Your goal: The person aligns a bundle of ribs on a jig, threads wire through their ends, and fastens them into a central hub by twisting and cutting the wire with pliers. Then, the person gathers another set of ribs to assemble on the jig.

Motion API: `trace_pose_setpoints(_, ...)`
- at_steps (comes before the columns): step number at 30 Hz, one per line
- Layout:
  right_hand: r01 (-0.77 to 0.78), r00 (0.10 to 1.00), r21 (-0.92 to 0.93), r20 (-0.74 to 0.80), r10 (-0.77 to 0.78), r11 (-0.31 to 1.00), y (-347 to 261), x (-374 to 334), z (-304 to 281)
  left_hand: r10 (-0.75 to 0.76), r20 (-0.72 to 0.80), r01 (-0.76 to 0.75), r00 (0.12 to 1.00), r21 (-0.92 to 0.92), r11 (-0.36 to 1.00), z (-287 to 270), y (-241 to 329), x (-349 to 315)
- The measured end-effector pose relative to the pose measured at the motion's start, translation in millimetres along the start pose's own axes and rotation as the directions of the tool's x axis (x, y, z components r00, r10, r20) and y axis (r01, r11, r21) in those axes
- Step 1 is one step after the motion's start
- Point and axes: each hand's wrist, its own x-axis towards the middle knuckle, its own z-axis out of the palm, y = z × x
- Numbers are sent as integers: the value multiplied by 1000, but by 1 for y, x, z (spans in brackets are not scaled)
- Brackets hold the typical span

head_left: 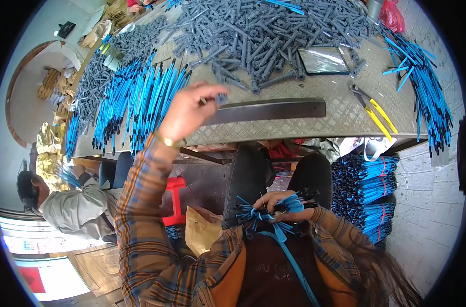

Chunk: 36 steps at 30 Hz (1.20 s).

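Hair (389,268), if swinging, could snag in sticks (293,204) the right hand (295,215) grips; the left hand (184,110) pinches a plug (221,99).

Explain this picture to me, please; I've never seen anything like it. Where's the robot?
There is no robot: these are a person's bare hands. A wide fisheye camera on the person's head looks down, so straight edges bend.

The left hand is raised over the table; a small grey piece seems to be at its fingertips, though blur makes that uncertain. The right hand, above the lap, holds a bunch of blue-and-black strips.

On the table lie a heap of grey parts, more blue-and-black sticks toward both ends, a dark bar and yellow-handled pliers.
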Motion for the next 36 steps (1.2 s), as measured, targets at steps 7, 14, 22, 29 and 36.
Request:
trace_pose_setpoints(7, -82, 995, 7, -59, 82, 997, 10, 7, 9, 199, 263, -78, 944, -410, 909, 49, 41, -74)
trace_pose_setpoints(14, -196, 972, -12, -133, 193, 981, 2, 15, 16, 14, 582, 457, 813, -653, 603, 66, 33, -99)
trace_pose_setpoints(22, -92, 984, -75, -159, 79, 993, 12, 12, 18, 83, 548, 392, 832, -687, 612, 74, 27, -104)
trace_pose_setpoints(29, 14, 979, -159, -197, -45, 987, 34, 6, 21, 157, 526, 331, 836, -711, 621, 78, 25, -102)
trace_pose_setpoints(36, -104, 968, -64, -236, 86, 993, 13, 7, 24, 270, 489, 200, 829, -710, 675, 78, 25, -100)
